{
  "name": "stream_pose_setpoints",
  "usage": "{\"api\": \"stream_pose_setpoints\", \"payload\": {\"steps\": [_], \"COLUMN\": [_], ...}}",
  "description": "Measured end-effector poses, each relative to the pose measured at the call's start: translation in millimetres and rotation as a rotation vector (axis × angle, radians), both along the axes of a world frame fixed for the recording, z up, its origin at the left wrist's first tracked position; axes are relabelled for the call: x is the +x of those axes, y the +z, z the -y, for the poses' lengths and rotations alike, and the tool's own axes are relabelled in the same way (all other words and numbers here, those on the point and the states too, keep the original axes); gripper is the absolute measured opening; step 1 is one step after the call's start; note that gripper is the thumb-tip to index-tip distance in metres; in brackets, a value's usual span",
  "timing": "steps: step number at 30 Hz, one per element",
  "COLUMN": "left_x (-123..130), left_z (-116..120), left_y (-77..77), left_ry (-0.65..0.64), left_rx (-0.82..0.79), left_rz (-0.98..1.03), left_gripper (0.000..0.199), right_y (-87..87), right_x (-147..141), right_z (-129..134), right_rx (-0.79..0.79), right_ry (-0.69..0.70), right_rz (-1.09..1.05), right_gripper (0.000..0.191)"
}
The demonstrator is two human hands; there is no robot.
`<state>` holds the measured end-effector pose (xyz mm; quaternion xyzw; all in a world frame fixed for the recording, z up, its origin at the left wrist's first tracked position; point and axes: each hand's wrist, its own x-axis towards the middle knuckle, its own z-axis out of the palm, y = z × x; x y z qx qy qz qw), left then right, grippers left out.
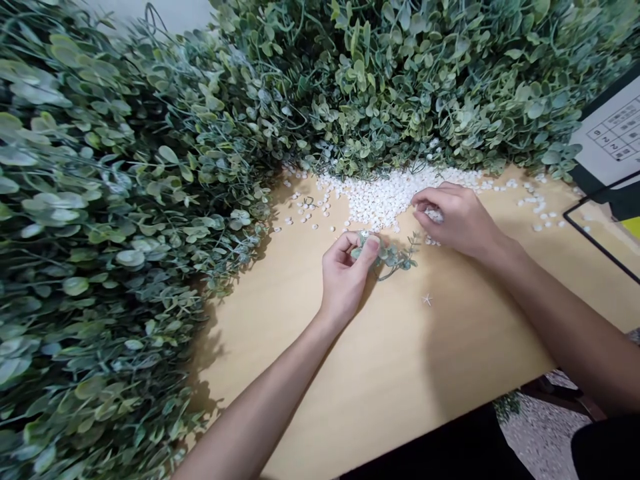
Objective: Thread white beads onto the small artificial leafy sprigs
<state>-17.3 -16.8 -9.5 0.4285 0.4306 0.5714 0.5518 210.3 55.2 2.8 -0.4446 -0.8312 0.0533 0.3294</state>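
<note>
My left hand (347,270) pinches a small sprig of artificial leaves (393,257) between thumb and fingers, just above the wooden table. Its leafy end points right, towards my other hand. At the right edge of a pile of small white bead-like pieces (377,200), my right hand (453,217) is closed, with thumb and forefinger drawn close together. Whatever may be between those fingertips is too small to make out. A tiny white star-shaped piece (427,300) lies on the table below the sprig.
Heaped artificial foliage (125,200) lines the left side and the back (400,87) of the wooden table (350,393). Loose white pieces (543,213) are scattered towards the right. A dark-framed printed sheet (617,137) stands at the right edge, with a thin black bar (600,243) nearby.
</note>
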Motion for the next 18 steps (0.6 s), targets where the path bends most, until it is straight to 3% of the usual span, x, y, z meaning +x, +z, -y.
{"api": "stream_pose_setpoints", "payload": {"steps": [5, 18], "left_x": [-1.1, 2.1], "left_z": [-0.6, 0.1], "left_y": [-3.1, 3.9], "left_ry": [0.041, -0.022], "left_rx": [0.027, 0.03], "left_rz": [-0.034, 0.046], "left_gripper": [0.043, 0.048], "right_y": [-1.0, 6.8], "right_x": [-0.7, -9.8], "right_z": [-0.2, 6.6], "right_rx": [0.043, -0.012], "right_ry": [0.001, 0.024], "right_rz": [-0.094, -0.278], "right_gripper": [0.02, 0.018]}}
